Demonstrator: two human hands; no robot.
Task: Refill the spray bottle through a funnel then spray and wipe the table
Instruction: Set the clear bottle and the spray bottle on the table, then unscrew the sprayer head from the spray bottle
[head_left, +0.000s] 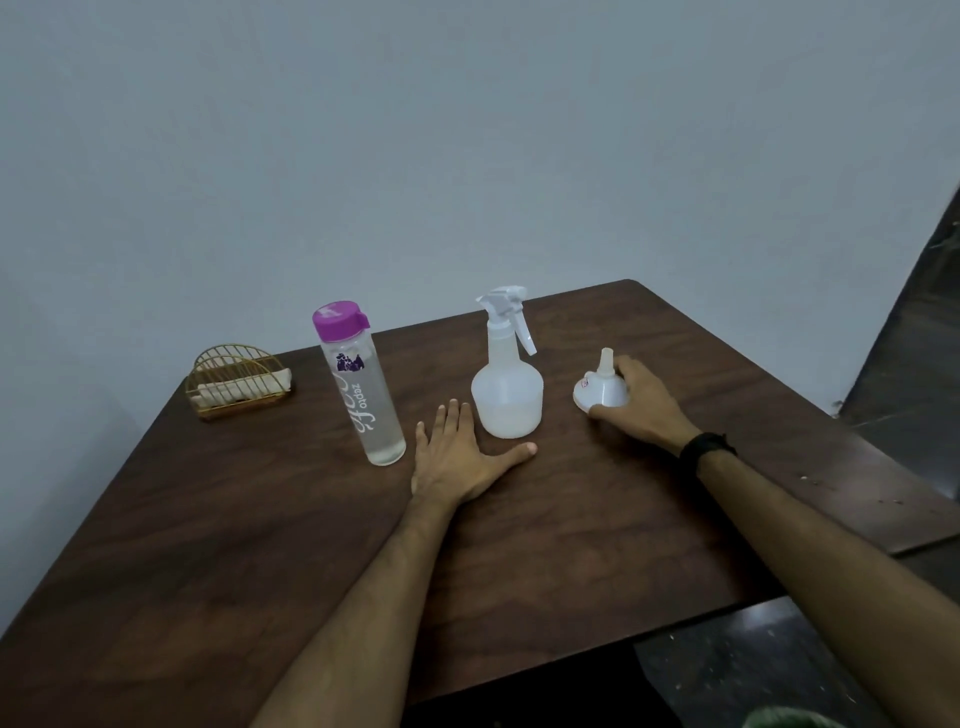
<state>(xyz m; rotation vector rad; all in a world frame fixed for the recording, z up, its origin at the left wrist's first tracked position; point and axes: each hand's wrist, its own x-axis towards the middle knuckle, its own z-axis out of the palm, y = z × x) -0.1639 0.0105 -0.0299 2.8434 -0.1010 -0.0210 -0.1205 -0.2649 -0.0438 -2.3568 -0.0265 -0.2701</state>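
A translucent white spray bottle (507, 384) stands upright near the middle of the dark wooden table (260, 545), its trigger head screwed on and a little liquid at the bottom. Left of it stands a clear water bottle (363, 395) with a purple cap. A white funnel (597, 392) lies upside down on the table to the right, spout up. My right hand (641, 408) curls round the funnel's far side and grips it. My left hand (457, 457) lies flat on the table just in front of the spray bottle, fingers straight, thumb spread toward the bottle's base.
A gold wire napkin holder (239, 382) with white napkins sits at the table's back left, close to the pale wall. The table's right edge drops to a dark floor (753, 670). A black band (706, 449) circles my right wrist.
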